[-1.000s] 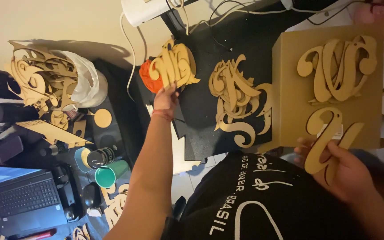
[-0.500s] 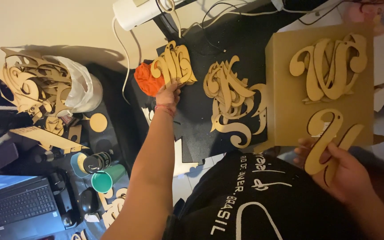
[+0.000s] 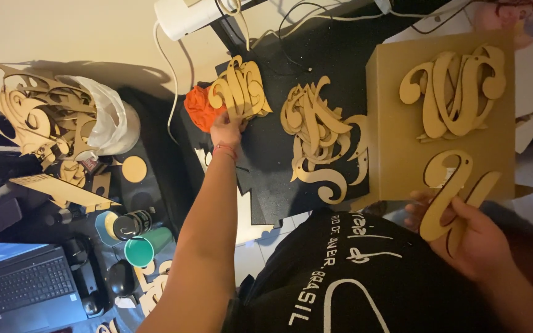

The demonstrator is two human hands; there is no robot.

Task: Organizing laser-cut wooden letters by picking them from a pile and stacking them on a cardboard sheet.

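Left hand (image 3: 226,131) has reached farther out, fingers gripping one cutout stack (image 3: 240,91); right hand (image 3: 464,231) clasps one letter (image 3: 448,194).

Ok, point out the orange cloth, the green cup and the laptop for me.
orange cloth (image 3: 197,108), head view, on its bare left part.
green cup (image 3: 140,251), head view, on its open rim.
laptop (image 3: 29,287), head view, on its keyboard.

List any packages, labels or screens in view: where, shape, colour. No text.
Laptop: bottom left, open, dark keyboard, pale blue screen edge.
Can: right of the laptop, lying down, black with a light label.
White plastic bag: upper left, crumpled beside cutout scraps.
Shirt print: bottom centre, white lettering on black.
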